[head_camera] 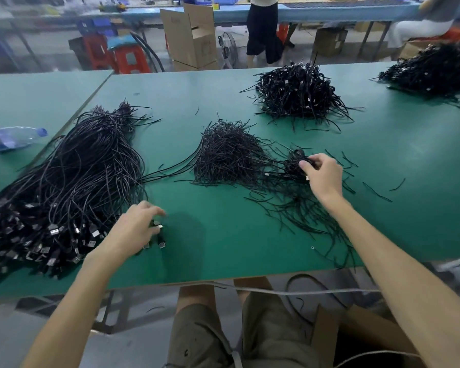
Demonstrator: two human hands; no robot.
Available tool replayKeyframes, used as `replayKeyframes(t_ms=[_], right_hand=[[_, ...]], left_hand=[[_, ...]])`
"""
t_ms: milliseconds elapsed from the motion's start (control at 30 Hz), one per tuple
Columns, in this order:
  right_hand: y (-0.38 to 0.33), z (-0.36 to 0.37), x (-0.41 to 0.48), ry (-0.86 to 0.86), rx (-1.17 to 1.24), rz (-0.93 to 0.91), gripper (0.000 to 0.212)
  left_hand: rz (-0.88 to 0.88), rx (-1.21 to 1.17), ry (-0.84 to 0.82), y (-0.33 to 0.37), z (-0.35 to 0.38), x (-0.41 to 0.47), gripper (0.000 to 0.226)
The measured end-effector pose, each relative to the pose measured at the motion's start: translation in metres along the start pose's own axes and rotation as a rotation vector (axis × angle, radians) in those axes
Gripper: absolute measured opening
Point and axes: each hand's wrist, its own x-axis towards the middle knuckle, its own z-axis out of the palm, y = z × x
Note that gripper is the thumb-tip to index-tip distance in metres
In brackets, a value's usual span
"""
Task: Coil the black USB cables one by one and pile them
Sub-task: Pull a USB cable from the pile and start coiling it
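The right hand [323, 176] has its fingers curled round a small coiled USB cable [296, 162], pinching it just above the green worktop [223, 243]. The left hand [136, 231] reaches down with bent fingers onto the metal plug ends [158, 231] at the near edge of the bundle of uncoiled USB cables [72, 168]. It is blurred, so whether it grips a plug cannot be told. That bundle spreads away to the left of the left hand, plugs towards the person. Between the hands and a little beyond lies a heap of thin black ties [226, 155], and more loose ties [303, 216] lie scattered under and around the right forearm. Beyond the right hand sits the pile of coiled cables [298, 91], and a second such pile [436, 73] lies far to its right. Far left of the left hand a clear plastic bottle [14, 138] lies on its side, on a neighbouring green top. Past the worktop's far edge stand a tall cardboard box [191, 38], red stools [129, 58], a floor fan [227, 47] and a standing person [263, 30] beside a long blue bench [329, 11].
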Motion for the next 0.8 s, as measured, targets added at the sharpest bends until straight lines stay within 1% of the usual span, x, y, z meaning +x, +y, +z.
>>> replayKeyframes(t_ms=[33,100,200,267,333,433,500,567,700,800], right_hand=[[0.005,0.000,0.008,0.003,-0.013,0.026,0.033],[0.013,0.003,0.019,-0.020,-0.028,0.094,0.036],[0.017,0.007,0.021,-0.046,-0.025,0.195,0.049],[0.017,0.010,0.017,-0.035,-0.022,0.201,0.054],[0.018,0.012,0.010,-0.016,-0.011,0.177,0.054],[0.021,0.013,-0.005,0.046,-0.052,0.082,0.050],[0.019,0.015,-0.017,0.087,-0.125,-0.035,0.048],[0.014,0.020,-0.032,0.078,-0.171,-0.169,0.045],[-0.006,0.042,-0.070,-0.060,-0.106,-0.353,0.041],[-0.025,0.060,-0.099,-0.240,0.004,-0.458,0.044]], left_hand=[[0.014,0.074,-0.061,-0.004,0.002,-0.001,0.038],[0.033,0.110,-0.091,-0.008,0.006,-0.003,0.038],[0.040,0.050,-0.031,-0.008,0.005,-0.002,0.032],[0.050,0.043,-0.010,-0.007,0.005,-0.001,0.023],[0.069,-0.004,0.019,-0.006,0.008,0.001,0.017],[0.080,-0.182,0.095,0.005,0.018,0.000,0.014],[0.090,-0.267,0.150,0.014,0.023,0.001,0.011],[0.105,-0.318,0.201,0.022,0.021,0.003,0.010],[0.119,-0.468,0.271,0.043,0.003,0.000,0.018],[0.188,-0.566,0.275,0.065,-0.013,-0.016,0.023]])
